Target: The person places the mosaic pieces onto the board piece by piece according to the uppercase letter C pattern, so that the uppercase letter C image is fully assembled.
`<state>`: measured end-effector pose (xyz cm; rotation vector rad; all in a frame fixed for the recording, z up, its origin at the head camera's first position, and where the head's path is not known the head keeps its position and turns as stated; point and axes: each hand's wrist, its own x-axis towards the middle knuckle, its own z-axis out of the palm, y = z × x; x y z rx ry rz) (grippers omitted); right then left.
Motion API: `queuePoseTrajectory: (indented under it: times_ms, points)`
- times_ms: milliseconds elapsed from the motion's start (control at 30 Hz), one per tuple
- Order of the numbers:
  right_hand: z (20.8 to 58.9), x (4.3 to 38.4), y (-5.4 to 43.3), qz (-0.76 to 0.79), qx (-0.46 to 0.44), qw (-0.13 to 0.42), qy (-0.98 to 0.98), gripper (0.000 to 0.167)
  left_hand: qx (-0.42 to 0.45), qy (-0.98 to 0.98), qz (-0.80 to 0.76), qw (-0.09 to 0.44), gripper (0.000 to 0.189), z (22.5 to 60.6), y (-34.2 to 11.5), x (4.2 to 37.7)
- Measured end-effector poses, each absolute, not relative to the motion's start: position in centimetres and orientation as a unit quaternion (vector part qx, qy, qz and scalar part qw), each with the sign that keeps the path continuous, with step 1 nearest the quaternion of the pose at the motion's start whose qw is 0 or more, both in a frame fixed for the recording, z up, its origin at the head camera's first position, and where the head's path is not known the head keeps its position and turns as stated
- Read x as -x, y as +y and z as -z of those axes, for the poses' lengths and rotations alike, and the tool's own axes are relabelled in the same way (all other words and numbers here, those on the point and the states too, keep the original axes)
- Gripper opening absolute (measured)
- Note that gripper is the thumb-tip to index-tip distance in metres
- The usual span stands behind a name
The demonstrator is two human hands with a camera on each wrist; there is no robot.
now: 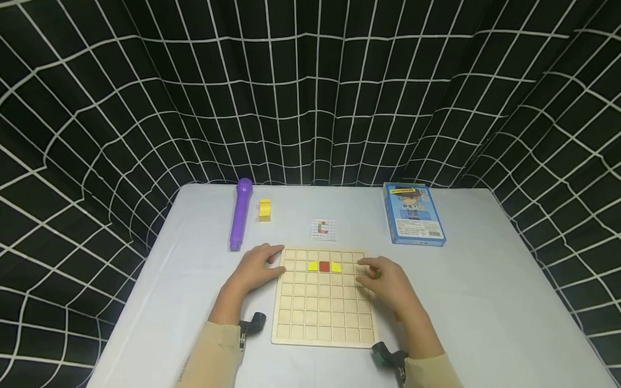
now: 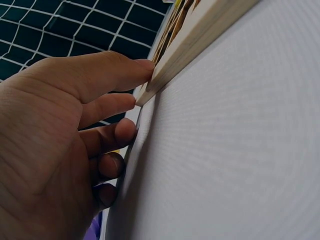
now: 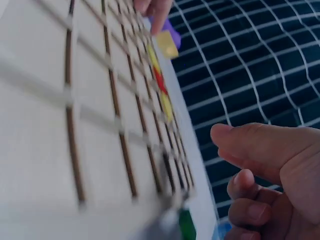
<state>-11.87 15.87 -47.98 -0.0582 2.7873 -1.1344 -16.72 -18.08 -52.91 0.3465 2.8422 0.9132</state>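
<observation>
Your left hand (image 1: 258,269) is at the upper left corner of the square pale wooden board with a grid of recessed cells (image 1: 322,319), thumb and index finger held apart, both touching its edge; the other three fingers are bent. Your right hand (image 1: 389,278) hovers by the board's right edge near the top, thumb and index tips apart with a moderate gap, the remaining fingers curled inward. You cannot tell from these views whether those curled fingers hold anything.

The board lies flat on the white-covered table (image 1: 499,301) between your hands. In its second row from the top sits a red square piece (image 1: 324,266), flanked in the neighbouring cells by a yellow slant-sided piece (image 1: 312,266) and a yellow corner-cut piece (image 1: 336,267).

Just beyond the board you have a small white gridded card (image 1: 323,229), printed with a C-like figure in red, green and yellow. To its right lies a blue printed box (image 1: 415,215) with a cartoon figure in a hat, a yellow title strip and a pale label panel; the lettering is too small to read. At left are a yellow block with a curved side (image 1: 265,210) and a purple microphone-shaped stick (image 1: 240,214). Your left beige sleeve (image 1: 208,363) bears tiny unreadable lettering.
</observation>
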Motion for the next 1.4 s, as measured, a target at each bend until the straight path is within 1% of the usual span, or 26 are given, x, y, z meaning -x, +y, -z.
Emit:
queuePoseTrajectory:
  times_ms: [300, 767, 1067, 1400]
  points:
    - [49.9, 11.2, 18.8, 0.315, -0.044, 0.075, 0.945, 0.052, -0.111, 0.944, -0.304, 0.066, 0.064, 52.9, -18.0, 16.8]
    - [51.4, 11.0, 18.9, 0.283, -0.079, 0.023, 0.956, 0.044, -0.110, 0.943, -0.306, 0.070, 0.065, 53.0, -18.1, 16.7]
    - [50.4, 11.3, 18.7, 0.316, -0.075, -0.008, 0.946, 0.040, -0.113, 0.943, -0.304, 0.067, 0.064, 53.0, -18.1, 16.7]
    - [47.4, 11.4, 17.1, 0.390, -0.033, -0.002, 0.920, 0.036, -0.121, 0.942, -0.307, 0.061, 0.062, 52.8, -18.1, 16.7]
